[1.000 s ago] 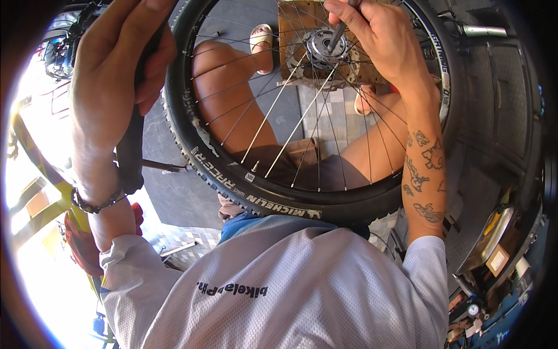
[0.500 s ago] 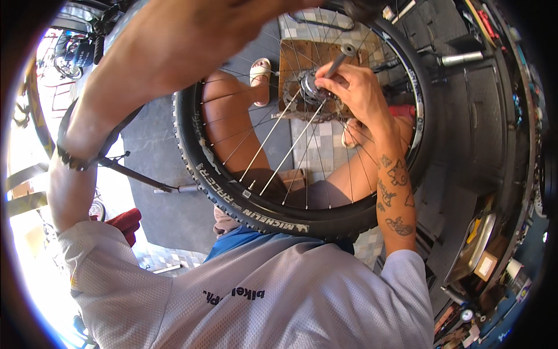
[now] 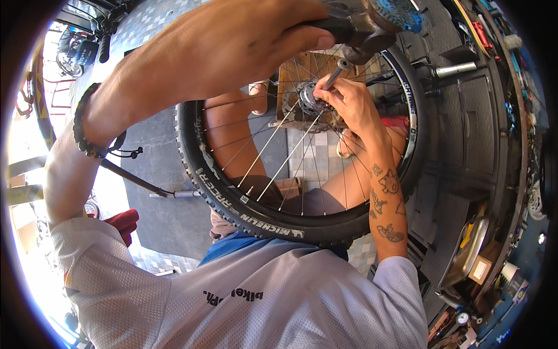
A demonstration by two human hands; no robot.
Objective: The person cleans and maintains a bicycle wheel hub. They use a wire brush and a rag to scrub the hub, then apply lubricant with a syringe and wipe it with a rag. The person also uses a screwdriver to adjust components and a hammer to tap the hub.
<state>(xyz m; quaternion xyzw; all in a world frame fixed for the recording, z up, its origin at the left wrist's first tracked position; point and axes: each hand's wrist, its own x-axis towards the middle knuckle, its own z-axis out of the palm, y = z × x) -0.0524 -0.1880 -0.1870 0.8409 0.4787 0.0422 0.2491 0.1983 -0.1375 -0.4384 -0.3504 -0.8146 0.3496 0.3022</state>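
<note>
A bicycle wheel (image 3: 270,223) with a knobby black tyre lies across my legs. My left hand (image 3: 273,38), closed, grips a hammer (image 3: 366,36) with a dark head and a worn blue patch on one end. Below it, my right hand (image 3: 353,102) pinches a grey metal punch (image 3: 335,77), tilted, its lower end at the wheel's hub (image 3: 312,98). The hammer head is at the punch's top end; whether they touch I cannot tell. Fingers hide the punch's lower tip.
A wooden block (image 3: 289,72) sits under the hub. Black drawer cabinets (image 3: 465,128) run along the right, with a metal tray (image 3: 474,250) on that side. A dark mat (image 3: 163,224) covers floor at the left, near a red cloth (image 3: 123,225).
My left hand has come down, bringing the hammer head from the top edge to the punch's top end. My right hand keeps the punch at the hub.
</note>
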